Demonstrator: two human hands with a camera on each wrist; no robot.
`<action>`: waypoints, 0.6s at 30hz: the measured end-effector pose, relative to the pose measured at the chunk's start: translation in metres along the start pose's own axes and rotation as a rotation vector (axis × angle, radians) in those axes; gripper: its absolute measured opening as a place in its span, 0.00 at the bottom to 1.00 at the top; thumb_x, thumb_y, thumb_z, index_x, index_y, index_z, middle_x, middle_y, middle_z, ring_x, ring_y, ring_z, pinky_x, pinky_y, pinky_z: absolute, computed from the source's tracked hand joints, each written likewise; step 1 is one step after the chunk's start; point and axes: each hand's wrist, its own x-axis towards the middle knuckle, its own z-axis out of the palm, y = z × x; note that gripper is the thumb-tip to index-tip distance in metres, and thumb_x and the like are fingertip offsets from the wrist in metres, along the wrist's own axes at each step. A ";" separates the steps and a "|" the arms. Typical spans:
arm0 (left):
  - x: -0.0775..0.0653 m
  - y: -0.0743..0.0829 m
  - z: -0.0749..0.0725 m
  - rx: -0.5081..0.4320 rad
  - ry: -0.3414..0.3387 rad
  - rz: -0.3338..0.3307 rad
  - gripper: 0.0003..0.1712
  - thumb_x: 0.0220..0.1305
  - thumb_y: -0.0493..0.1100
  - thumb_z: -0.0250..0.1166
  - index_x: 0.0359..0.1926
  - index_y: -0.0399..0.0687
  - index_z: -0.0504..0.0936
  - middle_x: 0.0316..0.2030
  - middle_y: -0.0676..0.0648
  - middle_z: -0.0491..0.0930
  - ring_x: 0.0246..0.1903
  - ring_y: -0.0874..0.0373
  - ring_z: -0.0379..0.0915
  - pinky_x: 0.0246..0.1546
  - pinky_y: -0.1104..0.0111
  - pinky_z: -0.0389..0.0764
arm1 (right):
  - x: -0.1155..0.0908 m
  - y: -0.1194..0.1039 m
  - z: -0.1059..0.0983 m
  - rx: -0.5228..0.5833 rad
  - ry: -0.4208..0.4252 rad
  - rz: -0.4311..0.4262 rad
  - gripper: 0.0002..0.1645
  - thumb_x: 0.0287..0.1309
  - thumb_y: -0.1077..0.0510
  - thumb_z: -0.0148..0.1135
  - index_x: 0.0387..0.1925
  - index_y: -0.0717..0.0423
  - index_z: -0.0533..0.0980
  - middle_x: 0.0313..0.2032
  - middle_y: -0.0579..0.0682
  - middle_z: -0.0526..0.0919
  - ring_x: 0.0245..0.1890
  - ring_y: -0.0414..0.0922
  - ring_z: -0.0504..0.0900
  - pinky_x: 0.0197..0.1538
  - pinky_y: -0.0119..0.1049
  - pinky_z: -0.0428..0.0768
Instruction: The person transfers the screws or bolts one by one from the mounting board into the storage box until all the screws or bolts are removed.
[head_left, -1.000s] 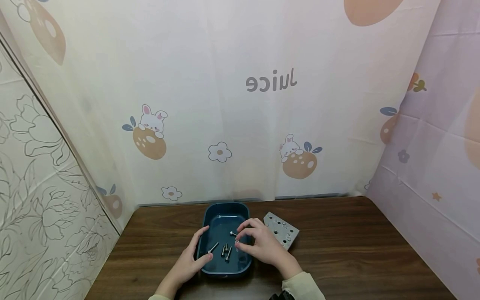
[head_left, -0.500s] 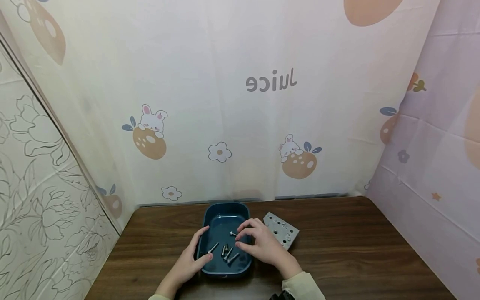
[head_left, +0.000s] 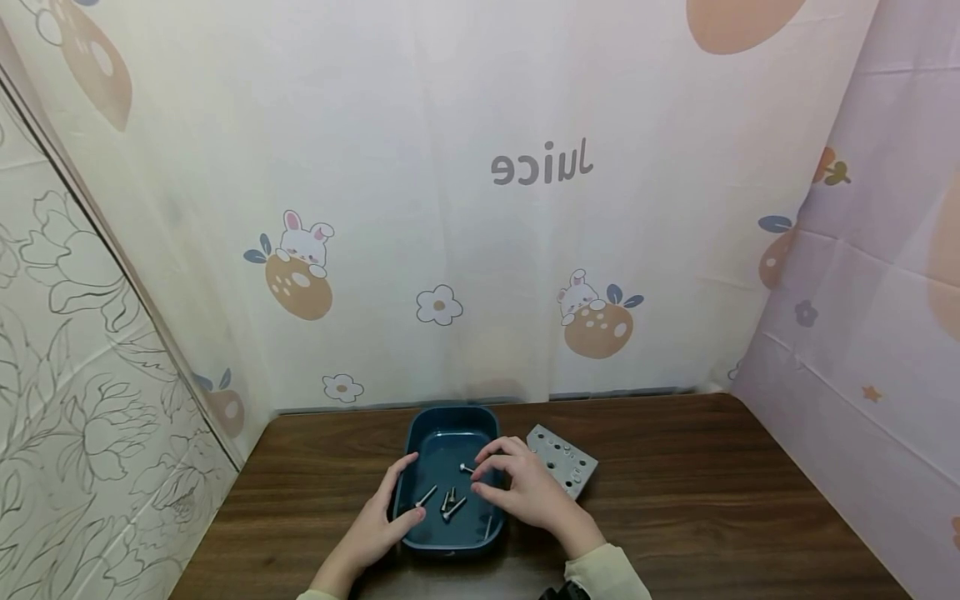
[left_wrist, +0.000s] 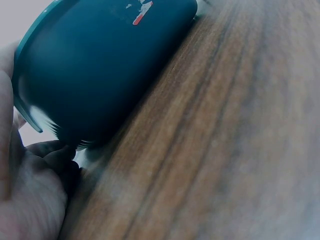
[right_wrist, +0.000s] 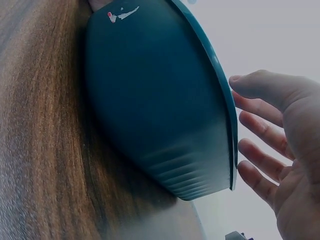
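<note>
A dark teal tray (head_left: 453,433) holds several metal bolts (head_left: 453,510), most of them clustered near the middle. One bolt (head_left: 426,496) leans by the left wall, and another (head_left: 466,468) lies beside the right fingertips. My left hand (head_left: 382,508) grips the tray's left side, thumb over the rim; in the left wrist view its fingers curl against the tray's lower edge. Over the right rim hovers my right hand (head_left: 517,487), thumb and fingers parted with nothing between them. The right wrist view shows these fingertips (right_wrist: 246,145) at the rim.
Right of the tray, partly behind the right hand, a grey block with rows of holes (head_left: 566,457) lies on the brown wooden table (head_left: 675,492). Printed curtains (head_left: 442,208) hang behind and at the sides.
A bolt by the right fingertips has come free, dropped onto the tray floor and rolled toward the near right corner; another shifted slightly. Both hands stay about where they were.
</note>
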 end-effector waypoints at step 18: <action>0.003 -0.005 0.000 0.029 -0.001 -0.006 0.42 0.67 0.56 0.66 0.76 0.78 0.54 0.77 0.44 0.54 0.71 0.39 0.55 0.61 0.30 0.60 | 0.000 0.000 -0.001 0.008 0.002 0.020 0.04 0.62 0.44 0.70 0.38 0.32 0.84 0.51 0.34 0.77 0.55 0.37 0.70 0.53 0.42 0.77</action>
